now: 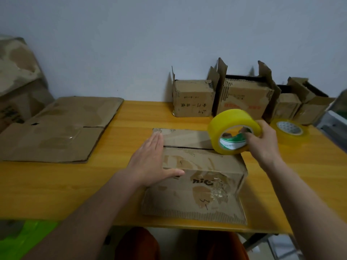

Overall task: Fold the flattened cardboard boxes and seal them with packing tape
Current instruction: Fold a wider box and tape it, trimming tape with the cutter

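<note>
Pressing flat with straight fingers, the left hand (150, 162) holds down the cardboard box (197, 177) on the bench (75, 184). The right hand (262, 141) grips the yellow tape roll (232, 128) at the box's right top edge.

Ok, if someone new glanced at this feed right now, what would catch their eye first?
Probably the bright yellow tape roll, gripped by the right hand at the right end of the box's top seam. Next, the left hand pressing flat on the closed flaps of the cardboard box in the middle of the table. Flattened boxes lie to the left.
</note>
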A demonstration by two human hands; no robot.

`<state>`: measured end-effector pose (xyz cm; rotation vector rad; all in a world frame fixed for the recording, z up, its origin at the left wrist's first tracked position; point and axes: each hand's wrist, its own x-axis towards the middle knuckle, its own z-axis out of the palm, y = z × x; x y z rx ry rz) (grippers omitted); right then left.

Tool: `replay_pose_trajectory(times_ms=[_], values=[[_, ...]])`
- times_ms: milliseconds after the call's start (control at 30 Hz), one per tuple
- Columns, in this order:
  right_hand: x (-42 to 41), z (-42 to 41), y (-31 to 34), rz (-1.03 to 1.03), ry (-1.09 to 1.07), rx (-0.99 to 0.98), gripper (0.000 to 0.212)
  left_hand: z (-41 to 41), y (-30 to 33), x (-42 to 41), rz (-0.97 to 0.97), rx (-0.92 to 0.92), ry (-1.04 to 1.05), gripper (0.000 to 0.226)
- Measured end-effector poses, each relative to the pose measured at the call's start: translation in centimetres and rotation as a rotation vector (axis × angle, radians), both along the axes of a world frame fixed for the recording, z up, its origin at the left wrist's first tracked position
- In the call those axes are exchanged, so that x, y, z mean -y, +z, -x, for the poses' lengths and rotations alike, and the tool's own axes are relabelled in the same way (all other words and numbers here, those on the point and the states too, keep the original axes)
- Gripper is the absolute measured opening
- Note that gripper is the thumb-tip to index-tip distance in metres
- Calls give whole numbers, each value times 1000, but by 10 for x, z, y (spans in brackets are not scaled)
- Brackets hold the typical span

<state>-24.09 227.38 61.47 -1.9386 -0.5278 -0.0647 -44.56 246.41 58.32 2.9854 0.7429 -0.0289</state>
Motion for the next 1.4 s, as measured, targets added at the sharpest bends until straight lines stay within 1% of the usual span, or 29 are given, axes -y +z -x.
replay_pose_trajectory(times_ms=[67,167,267,367,433,633,833,967,1067,1233,1400], values=[[-3,3,-5,-85,-6,-33,11,0,0,-1,-1,2,-2,130],[-11,10,-15,-226,22,-164,20,1,0,-3,-20,-7,-2,130],[-15,9,-17,-222,40,-205,26,1,1,-6,-32,-23,-9,129],[-16,6,-19,-200,27,-158,21,2,1,-8,-19,-21,-4,129],[-14,6,-14,-156,49,-109,14,3,2,-10,-24,-17,-9,129],[1,-7,1,-2,91,56,20,3,2,-12,-36,-16,-14,127],[5,-6,8,114,110,200,37,4,1,-11,-43,0,-13,128],[18,-11,14,199,63,274,43,3,1,-13,-50,-5,-19,129],[27,-16,17,257,29,286,47,2,2,-12,-57,-4,-25,128],[30,-14,22,335,47,311,48,1,0,-14,-62,-7,-34,128],[41,-25,23,514,-56,360,52,1,0,-15,-56,-2,-24,127]])
